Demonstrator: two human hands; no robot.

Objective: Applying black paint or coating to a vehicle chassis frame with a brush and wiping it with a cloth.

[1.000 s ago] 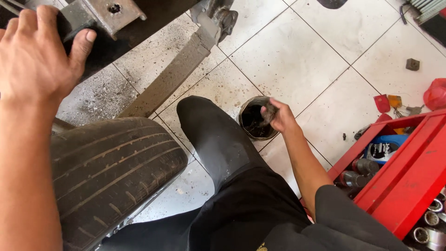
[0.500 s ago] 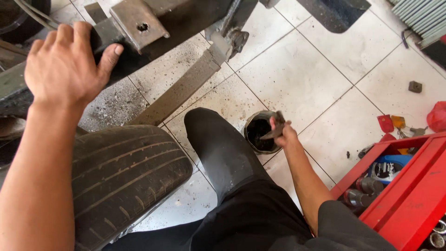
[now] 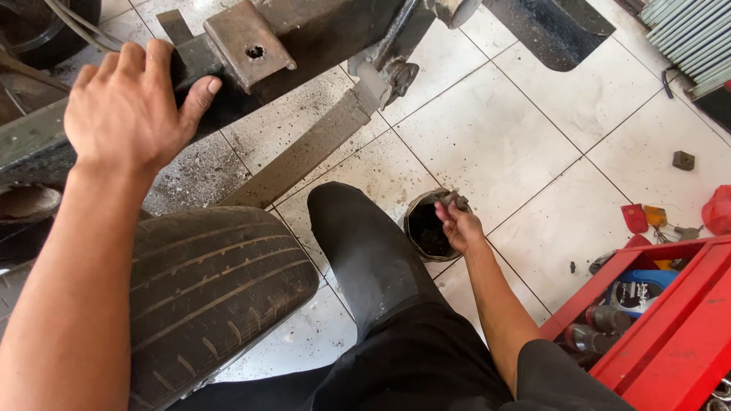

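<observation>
The left hand lies spread, palm down, on a dark, grimy metal beam of the vehicle's underside; its fingers are nearly straight and a little apart, and the thumb hooks round the beam's near edge, so the hand presses rather than grips. Just beyond the thumb a rusty flat plate with a single hole is fixed to the same structure, close to but not touching the hand. Below the wrist lies a worn tyre, its tread facing up, with the forearm crossing above it. The right hand is down at the rim of a small round dark tin standing on the white tiled floor; its fingers are curled shut around a small greasy dark object at the tin's upper edge, though what that object is cannot be made out. The tin sits just beside the person's black-trousered knee, on the palm side of that hand. Well off to the back of the right hand stands a red tool tray holding sockets and cans, and a long grey leaf spring slants across the floor between the two hands.
</observation>
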